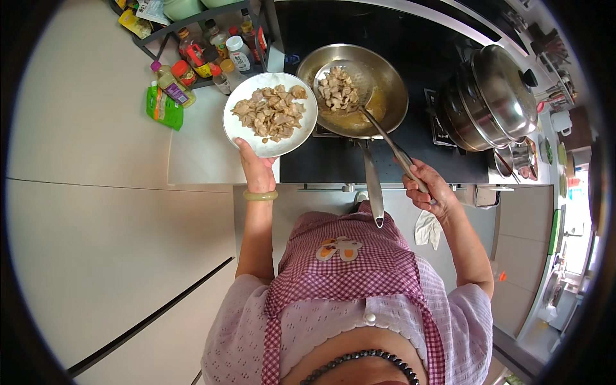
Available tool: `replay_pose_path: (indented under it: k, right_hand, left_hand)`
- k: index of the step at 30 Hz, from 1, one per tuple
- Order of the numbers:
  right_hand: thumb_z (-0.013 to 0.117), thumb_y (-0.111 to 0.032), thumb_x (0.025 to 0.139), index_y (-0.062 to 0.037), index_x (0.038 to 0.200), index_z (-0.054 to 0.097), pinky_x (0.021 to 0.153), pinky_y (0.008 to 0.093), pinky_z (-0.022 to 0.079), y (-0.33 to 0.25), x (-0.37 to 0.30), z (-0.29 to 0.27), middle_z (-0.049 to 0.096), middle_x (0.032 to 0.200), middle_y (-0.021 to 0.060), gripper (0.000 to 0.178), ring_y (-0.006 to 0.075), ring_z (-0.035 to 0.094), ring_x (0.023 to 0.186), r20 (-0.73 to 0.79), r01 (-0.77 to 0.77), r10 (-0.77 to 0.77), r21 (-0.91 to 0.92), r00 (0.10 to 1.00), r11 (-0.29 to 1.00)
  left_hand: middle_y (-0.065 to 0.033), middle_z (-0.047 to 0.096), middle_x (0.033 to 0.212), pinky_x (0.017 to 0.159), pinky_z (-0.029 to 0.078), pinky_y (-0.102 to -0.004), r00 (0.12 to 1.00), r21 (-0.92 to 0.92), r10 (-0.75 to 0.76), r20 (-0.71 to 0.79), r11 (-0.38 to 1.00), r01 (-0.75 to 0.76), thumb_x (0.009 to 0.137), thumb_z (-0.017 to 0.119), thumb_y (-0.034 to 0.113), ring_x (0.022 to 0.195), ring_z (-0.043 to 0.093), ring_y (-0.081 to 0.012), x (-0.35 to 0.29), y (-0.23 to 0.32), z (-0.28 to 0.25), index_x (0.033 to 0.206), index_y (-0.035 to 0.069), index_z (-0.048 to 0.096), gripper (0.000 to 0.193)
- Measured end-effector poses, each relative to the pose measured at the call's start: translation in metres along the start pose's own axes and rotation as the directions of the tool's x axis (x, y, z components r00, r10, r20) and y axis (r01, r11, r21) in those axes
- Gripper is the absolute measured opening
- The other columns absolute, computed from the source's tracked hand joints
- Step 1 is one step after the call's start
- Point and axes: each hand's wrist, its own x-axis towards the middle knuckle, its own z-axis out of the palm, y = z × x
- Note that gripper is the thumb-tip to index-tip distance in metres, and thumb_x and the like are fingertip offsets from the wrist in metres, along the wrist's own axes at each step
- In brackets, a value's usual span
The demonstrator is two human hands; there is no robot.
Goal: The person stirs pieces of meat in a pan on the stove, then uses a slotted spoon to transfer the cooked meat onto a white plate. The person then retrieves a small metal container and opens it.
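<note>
A white plate point(232, 131) rests in my left hand point(257, 171), which is closed on its near rim with the thumb on top. Pieces of cooked meat point(271, 113) are heaped on it. My right hand point(434, 188) grips the handle of a skimmer point(364, 82), whose round bowl carries more meat pieces point(339, 90). That bowl is over the steel wok point(398, 106), where some yellowish liquid point(359, 122) shows below. The wok's long handle point(373, 183) points toward me. Plate and wok are side by side, almost touching in this view.
Left of the hob, a dark rack point(204, 82) holds several sauce bottles and jars. A green pouch point(164, 108) and an oil-coloured bottle point(172, 86) stand beside it. On the right burner sits a stacked steel steamer pot point(478, 102) with a lid. Metal bowls point(523, 156) lie beyond it.
</note>
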Motion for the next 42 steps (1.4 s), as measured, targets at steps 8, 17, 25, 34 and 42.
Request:
replay_pose_path:
  k: [8,17,25,34,42]
  right_hand:
    - [0.048,-0.019,0.097,-0.0041,0.127,0.038,0.026,0.0148,0.025,0.007,-0.004,-0.002,0.044,0.067,0.0018,0.035,0.0017,0.034,0.037,0.037,-0.058,0.056,0.041,0.998,0.998]
    - [0.048,-0.018,0.096,-0.0011,0.129,0.038,0.025,0.0154,0.025,0.005,-0.009,-0.002,0.043,0.067,0.0022,0.038,0.0018,0.033,0.036,0.005,-0.053,0.053,0.057,0.999,0.997]
    - [0.046,-0.017,0.096,0.0013,0.134,0.037,0.025,0.0149,0.026,-0.020,-0.035,0.025,0.043,0.065,0.0023,0.043,0.0019,0.035,0.035,0.035,0.123,-0.127,0.110,0.991,0.986]
    - [0.051,-0.010,0.092,-0.0016,0.141,0.031,0.036,0.0201,0.034,-0.008,-0.044,0.049,0.047,0.062,0.0028,0.054,0.0065,0.038,0.037,-0.019,0.163,-0.205,-0.538,0.979,0.827]
    - [0.050,-0.011,0.093,-0.0041,0.145,0.028,0.039,0.0219,0.036,-0.004,-0.034,0.044,0.047,0.061,0.0000,0.056,0.0058,0.039,0.039,0.016,0.252,-0.349,-0.726,0.937,0.641]
  left_hand:
    - [-0.0139,0.033,0.146,0.100,0.043,-0.0499,1.000,-0.033,-0.010,-0.021,0.999,0.009,0.095,0.034,0.058,0.129,0.040,-0.0318,0.005,-0.001,-0.008,0.145,0.009,0.019,0.072]
    - [-0.0146,0.032,0.146,0.100,0.042,-0.0512,1.000,-0.015,-0.005,0.007,1.000,0.005,0.095,0.033,0.057,0.130,0.039,-0.0324,0.003,0.004,-0.003,0.145,0.009,0.019,0.071]
    - [-0.0141,0.031,0.146,0.099,0.043,-0.0521,0.998,-0.007,-0.014,-0.057,1.000,0.013,0.096,0.032,0.055,0.129,0.041,-0.0329,0.010,-0.007,0.002,0.145,0.009,0.019,0.069]
    - [-0.0132,0.041,0.139,0.091,0.050,-0.0459,0.994,-0.020,0.002,0.109,1.000,0.000,0.095,0.031,0.059,0.122,0.049,-0.0277,0.008,-0.018,0.048,0.143,0.008,0.023,0.070]
    - [-0.0133,0.039,0.141,0.097,0.046,-0.0452,0.971,-0.064,-0.032,0.237,0.997,0.048,0.095,0.029,0.060,0.125,0.046,-0.0273,0.009,-0.028,0.047,0.144,0.006,0.019,0.073]
